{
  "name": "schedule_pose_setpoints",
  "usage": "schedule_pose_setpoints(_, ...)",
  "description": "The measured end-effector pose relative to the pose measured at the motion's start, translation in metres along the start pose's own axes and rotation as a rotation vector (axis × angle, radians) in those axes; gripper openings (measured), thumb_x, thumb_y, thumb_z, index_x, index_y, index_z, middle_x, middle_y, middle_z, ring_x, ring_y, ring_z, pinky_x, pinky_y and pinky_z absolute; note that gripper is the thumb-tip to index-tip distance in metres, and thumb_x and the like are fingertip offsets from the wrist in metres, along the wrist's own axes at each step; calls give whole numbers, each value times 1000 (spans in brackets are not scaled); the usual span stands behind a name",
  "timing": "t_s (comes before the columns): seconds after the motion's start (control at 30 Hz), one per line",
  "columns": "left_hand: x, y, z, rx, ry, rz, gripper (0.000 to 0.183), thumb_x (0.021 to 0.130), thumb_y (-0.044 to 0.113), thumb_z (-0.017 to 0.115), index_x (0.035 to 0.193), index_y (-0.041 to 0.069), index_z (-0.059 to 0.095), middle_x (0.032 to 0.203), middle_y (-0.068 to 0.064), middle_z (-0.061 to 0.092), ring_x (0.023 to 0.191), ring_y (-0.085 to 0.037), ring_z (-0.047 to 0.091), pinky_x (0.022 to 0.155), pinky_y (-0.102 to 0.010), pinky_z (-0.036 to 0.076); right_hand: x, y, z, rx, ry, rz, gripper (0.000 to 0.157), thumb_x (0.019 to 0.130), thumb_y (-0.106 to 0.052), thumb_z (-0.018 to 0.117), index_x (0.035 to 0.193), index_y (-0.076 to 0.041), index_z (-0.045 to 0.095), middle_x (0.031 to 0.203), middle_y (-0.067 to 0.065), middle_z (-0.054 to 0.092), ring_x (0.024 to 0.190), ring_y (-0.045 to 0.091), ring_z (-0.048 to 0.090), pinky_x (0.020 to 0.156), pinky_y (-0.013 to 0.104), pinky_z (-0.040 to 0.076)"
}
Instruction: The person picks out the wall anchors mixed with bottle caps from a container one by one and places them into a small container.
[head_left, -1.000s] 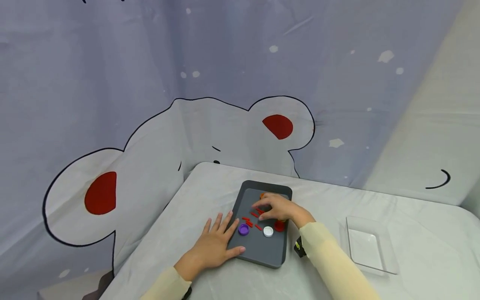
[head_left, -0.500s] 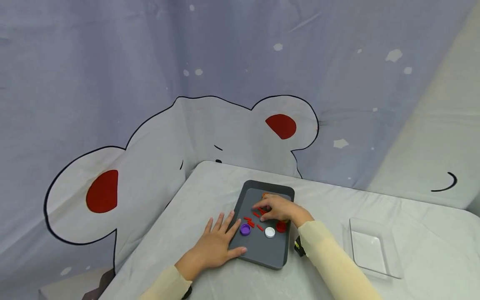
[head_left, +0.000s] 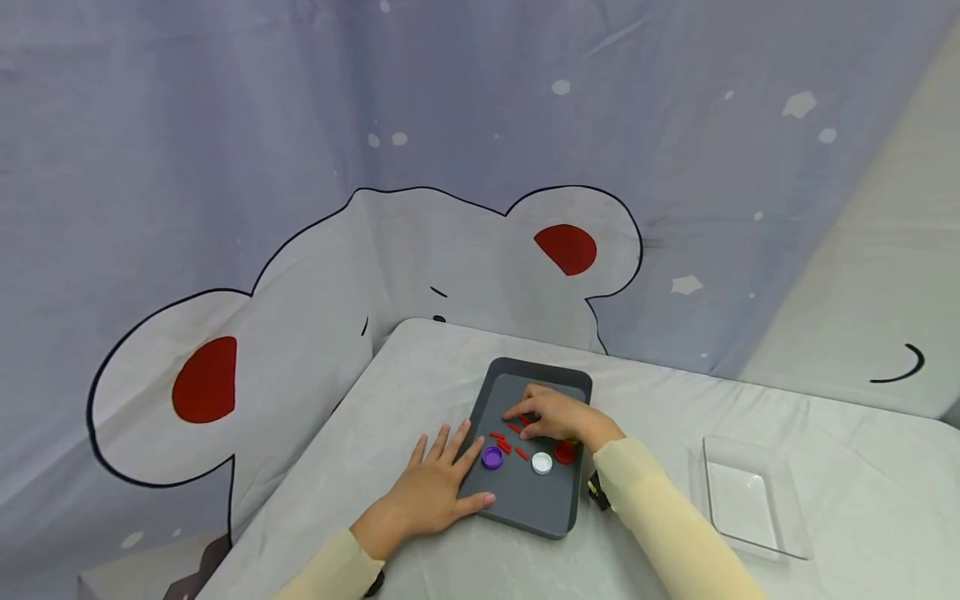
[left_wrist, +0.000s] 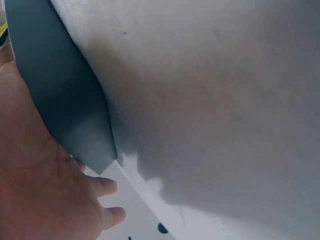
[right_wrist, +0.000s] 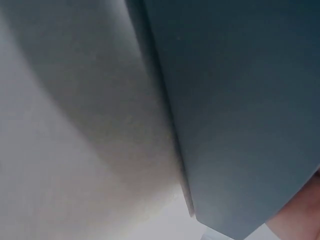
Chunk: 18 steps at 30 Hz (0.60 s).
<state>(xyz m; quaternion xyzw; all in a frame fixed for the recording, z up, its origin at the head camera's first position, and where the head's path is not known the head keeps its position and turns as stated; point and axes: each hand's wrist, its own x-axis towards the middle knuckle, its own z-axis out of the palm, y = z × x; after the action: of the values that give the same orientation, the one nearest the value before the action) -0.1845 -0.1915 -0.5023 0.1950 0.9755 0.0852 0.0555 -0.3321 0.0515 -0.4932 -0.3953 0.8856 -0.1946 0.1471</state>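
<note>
A grey rectangular tray (head_left: 517, 500) lies on the white-covered table. Inside are several short red sticks (head_left: 503, 446), a purple round cap (head_left: 492, 457), a white one (head_left: 542, 463) and a red one (head_left: 565, 452). My left hand (head_left: 427, 497) rests with spread fingers at the tray's left edge, thumb at its near corner. Over the tray's right half, my right hand (head_left: 557, 414) bends down, index finger and thumb apart around some red sticks; I cannot tell whether it pinches one. In the right wrist view the tray's outer wall (right_wrist: 240, 100) hides most of that hand.
To the right stands a clear, shallow plastic box (head_left: 750, 500). A pale cloth wall with a printed bear (head_left: 465, 258) rises behind the table. A small yellow bit shows by the right wrist inside the tray.
The head view has shifted slightly, so everything sits a little further right. An orange piece seen beyond the right hand is now hidden by it. Left hand stays put on the tray edge.
</note>
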Motion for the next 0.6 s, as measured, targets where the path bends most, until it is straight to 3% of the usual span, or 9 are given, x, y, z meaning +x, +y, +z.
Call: schedule_pose_setpoints(0.6,-1,-1,0,1,-3,-2,86,96,75,38,162,21,29,170,-10,11,153,-44,16,117,-68,15,-1,3,0,-8,13,-54,33,93,-23,75,126,-21,74,109,-1,55,91,13,50,82,30,45)
